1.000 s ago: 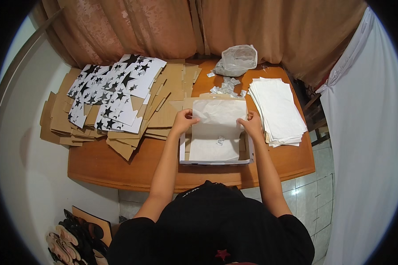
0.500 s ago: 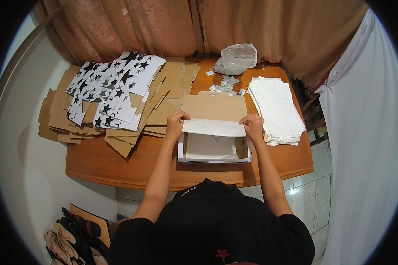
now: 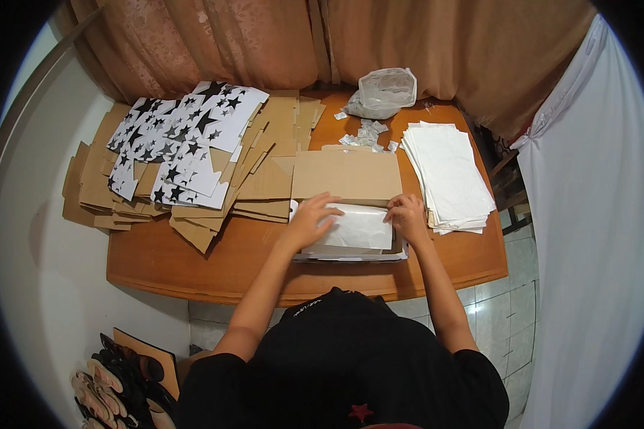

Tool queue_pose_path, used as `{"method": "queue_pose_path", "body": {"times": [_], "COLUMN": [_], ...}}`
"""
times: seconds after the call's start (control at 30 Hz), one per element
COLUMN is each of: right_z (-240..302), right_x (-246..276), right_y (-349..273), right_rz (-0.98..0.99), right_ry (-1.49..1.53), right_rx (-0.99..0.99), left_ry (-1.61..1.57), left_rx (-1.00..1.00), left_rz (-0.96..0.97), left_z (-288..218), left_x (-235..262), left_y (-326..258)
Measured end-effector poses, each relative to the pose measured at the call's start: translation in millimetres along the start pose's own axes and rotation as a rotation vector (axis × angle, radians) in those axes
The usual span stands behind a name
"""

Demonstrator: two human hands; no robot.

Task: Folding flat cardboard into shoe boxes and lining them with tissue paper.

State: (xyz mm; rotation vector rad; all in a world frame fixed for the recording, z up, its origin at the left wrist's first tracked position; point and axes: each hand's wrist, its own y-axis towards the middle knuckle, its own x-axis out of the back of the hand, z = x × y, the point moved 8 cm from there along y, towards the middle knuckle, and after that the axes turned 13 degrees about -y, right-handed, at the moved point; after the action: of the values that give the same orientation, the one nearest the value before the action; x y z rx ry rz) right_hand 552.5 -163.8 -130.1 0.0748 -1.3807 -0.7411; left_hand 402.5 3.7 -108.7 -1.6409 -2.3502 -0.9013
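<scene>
An open cardboard box (image 3: 402, 253) stands near the table's front edge, its brown lid (image 3: 347, 175) folded back away from me. A folded white paper sheet (image 3: 363, 229) lies inside the box, slightly tilted. My left hand (image 3: 310, 222) is over the box's left side, fingers stretched out and apart at the sheet's left part. At the right end, my right hand (image 3: 408, 216) has its fingers pinched together on the sheet's far right corner. The sheet hides most of the box's inside.
Flattened brown cardboard pieces (image 3: 265, 187) and star-printed white ones (image 3: 186, 136) pile up at left. A stack of white paper sheets (image 3: 449, 179) lies at right. Behind the lid are small clear sachets (image 3: 367, 136) and a plastic bag (image 3: 386, 93). Curtains (image 3: 250, 50) hang behind the table.
The paper sheet has come down from the box's far edge into the box. My left hand has let go of its corner and moved right and nearer, fingers spreading.
</scene>
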Motion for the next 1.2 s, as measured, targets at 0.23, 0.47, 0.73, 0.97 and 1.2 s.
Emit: {"method": "queue_pose_path", "body": {"times": [0.23, 0.47, 0.73, 0.97, 1.2], "right_z": [-12.0, -74.7, -54.1, -90.0, -46.3], "right_x": [-3.1, -44.2, -44.3, -66.8, 0.4], "right_y": [4.5, -1.9, 3.8, -19.3, -34.5], "right_rz": [0.256, 0.083, -0.154, -0.327, -0.299], "right_ry": [0.202, 0.426, 0.687, 1.124, 0.879], "right_rx": [-0.060, -0.752, -1.071, -0.921, -0.504], "left_ry": [0.139, 0.220, 0.015, 0.397, 0.331], "left_rx": [0.161, 0.154, 0.341, -0.198, -0.162], "left_rz": [0.402, 0.229, -0.483, -0.439, -0.118], "left_z": [35.7, 17.9, 54.5, -20.3, -32.6], "left_x": [-60.0, -42.3, 33.7, 10.5, -50.2], "left_y": [-23.7, -28.2, -86.6, -115.4, -114.7]}}
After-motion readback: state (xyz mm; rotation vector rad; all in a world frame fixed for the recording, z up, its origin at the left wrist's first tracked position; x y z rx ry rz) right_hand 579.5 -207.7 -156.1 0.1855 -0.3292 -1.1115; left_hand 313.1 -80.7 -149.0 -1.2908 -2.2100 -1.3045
